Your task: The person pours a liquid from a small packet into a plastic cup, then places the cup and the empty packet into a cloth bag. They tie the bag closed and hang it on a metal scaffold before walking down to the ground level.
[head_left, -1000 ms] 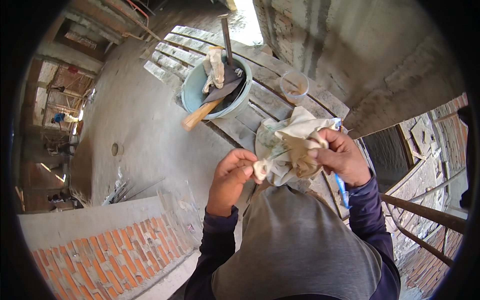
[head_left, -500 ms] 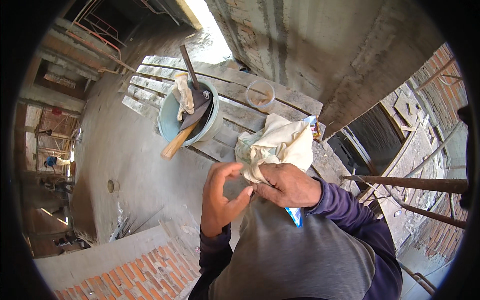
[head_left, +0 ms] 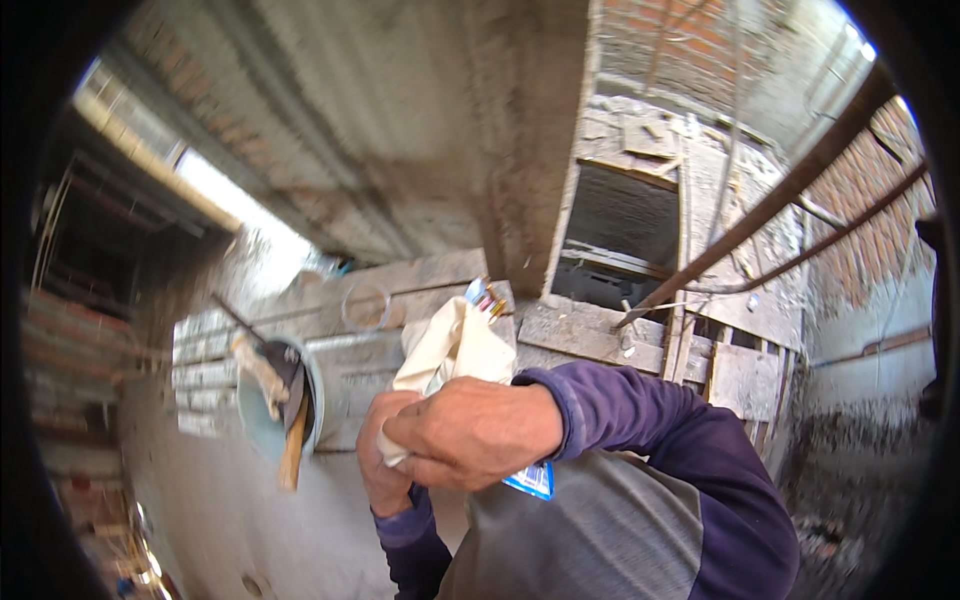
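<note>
A cream cloth (head_left: 455, 345) is bunched up in front of my chest, its loose folds spreading toward the planks. My right hand (head_left: 480, 430) is closed on it, knuckles up, crossing over my left hand (head_left: 378, 465). The left is curled around a gathered bit of the same cloth, most of its fingers hidden behind the right. Below my right wrist, a blue and white packet (head_left: 532, 482) sticks out; what holds it is hidden. Just past the cloth lies a small colourful packet (head_left: 485, 298).
A wooden plank platform (head_left: 345, 355) carries a pale blue bucket (head_left: 255, 420) with a wooden-handled tool (head_left: 292, 450) and a knitted glove (head_left: 258, 375). Near it stands a clear plastic cup (head_left: 366, 305). A concrete column (head_left: 400, 130), rusty pipes (head_left: 760, 210) and a dark floor opening (head_left: 620, 230) lie beyond.
My view has swung to the right, so bucket and platform sit further left. The left hand, fingers apart before, has come in against the cloth, and the right hand now overlaps it.
</note>
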A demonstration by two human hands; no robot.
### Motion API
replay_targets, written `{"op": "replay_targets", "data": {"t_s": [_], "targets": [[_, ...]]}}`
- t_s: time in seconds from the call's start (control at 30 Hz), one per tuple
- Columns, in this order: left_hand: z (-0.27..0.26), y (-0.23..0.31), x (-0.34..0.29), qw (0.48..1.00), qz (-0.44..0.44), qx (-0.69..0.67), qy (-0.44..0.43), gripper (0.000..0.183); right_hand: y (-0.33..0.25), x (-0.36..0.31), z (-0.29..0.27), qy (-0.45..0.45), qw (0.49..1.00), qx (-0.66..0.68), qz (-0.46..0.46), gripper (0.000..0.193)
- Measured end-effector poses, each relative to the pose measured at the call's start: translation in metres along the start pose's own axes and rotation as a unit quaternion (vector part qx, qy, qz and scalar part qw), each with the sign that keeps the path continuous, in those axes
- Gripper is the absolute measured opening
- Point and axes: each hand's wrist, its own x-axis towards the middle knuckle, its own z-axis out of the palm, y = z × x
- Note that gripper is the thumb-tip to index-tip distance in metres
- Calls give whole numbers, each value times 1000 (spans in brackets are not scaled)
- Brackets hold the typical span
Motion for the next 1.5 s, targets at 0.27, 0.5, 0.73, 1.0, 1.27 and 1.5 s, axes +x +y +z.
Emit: {"op": "replay_targets", "data": {"t_s": [0.27,0.5,0.73,1.0,1.27,1.5], "targets": [[7,48,19,984,48,-93,-146,31,-69,-34,-19,76,997,-6,-4,25],[58,49,30,923,184,-284,-184,29,-124,-102,-23,198,973,-29,116,25],[121,114,16,864,64,-388,-314,31,-135,-181,-37,341,929,-24,143,23],[237,196,38,915,103,-234,-311,23,-128,-276,-95,472,825,-310,31,25],[359,265,95,916,152,-179,-326,25,-136,-343,-204,576,749,-324,50,12],[437,335,168,909,262,-187,-263,29,-156,-365,-324,602,688,-405,12,23]]}}
